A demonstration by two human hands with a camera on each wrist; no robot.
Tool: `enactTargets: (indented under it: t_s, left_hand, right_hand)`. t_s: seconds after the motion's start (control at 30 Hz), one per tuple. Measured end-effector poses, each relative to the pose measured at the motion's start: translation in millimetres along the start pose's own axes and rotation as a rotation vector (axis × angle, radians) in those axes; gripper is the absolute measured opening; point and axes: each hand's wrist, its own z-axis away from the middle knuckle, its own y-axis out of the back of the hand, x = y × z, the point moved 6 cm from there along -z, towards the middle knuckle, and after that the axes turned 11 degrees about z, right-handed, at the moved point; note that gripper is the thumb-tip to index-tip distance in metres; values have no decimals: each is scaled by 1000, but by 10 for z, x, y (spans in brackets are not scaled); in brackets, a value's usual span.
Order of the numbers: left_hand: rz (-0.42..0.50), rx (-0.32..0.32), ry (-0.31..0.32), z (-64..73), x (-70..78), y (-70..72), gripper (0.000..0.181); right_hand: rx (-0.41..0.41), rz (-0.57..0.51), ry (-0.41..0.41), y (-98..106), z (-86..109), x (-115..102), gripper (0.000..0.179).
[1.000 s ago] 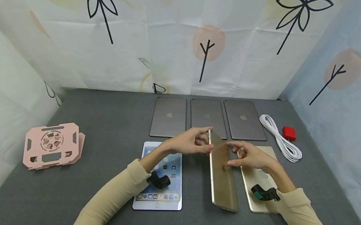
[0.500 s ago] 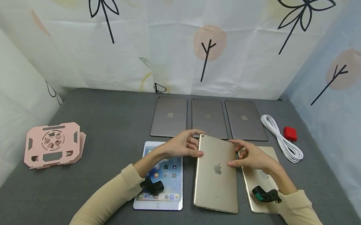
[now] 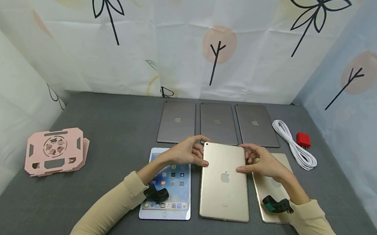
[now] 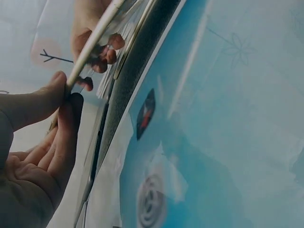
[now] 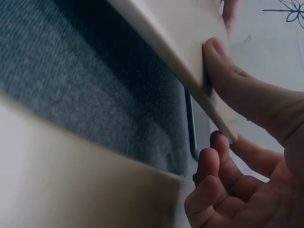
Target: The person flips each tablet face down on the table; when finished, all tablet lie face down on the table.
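Between both hands is a gold tablet (image 3: 223, 194), its back with the apple logo facing up and its far end raised off the table. My left hand (image 3: 189, 150) pinches its upper left edge, thumb on the back and fingers underneath, as the left wrist view shows. At the upper right corner my right hand (image 3: 263, 162) pinches it the same way; its thumb (image 5: 223, 61) lies flat on the back in the right wrist view. A white tablet (image 3: 173, 184) with a lit home screen lies under my left wrist. Another gold tablet (image 3: 265, 197) lies face down under my right wrist.
Three grey tablets (image 3: 176, 122) lie face down in a row at the back. A coiled white cable (image 3: 294, 144) and a red charger plug (image 3: 303, 139) are at the right. Pink folding stand pieces (image 3: 54, 151) lie at the left on the grey table (image 3: 114, 126).
The gold tablet has turned from nearly on edge to back up, then tilted lower toward the table. My left hand has shifted left and slightly down with it; the right hand stays nearly in place.
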Motion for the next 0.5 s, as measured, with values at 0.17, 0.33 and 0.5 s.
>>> enactTargets:
  t_s: [0.17, 0.33, 0.5]
  left_hand:
    - [-79, 21, -19, -2, -2, 36, 81]
    - [-190, 34, -45, -12, 1, 51, 78]
    - [-324, 63, -49, -30, -12, 61, 76]
  right_hand:
    - [29, 25, 7, 23, -5, -50, 81]
    - [35, 43, 15, 12, -28, -43, 80]
    - [39, 67, 7, -17, -53, -1, 79]
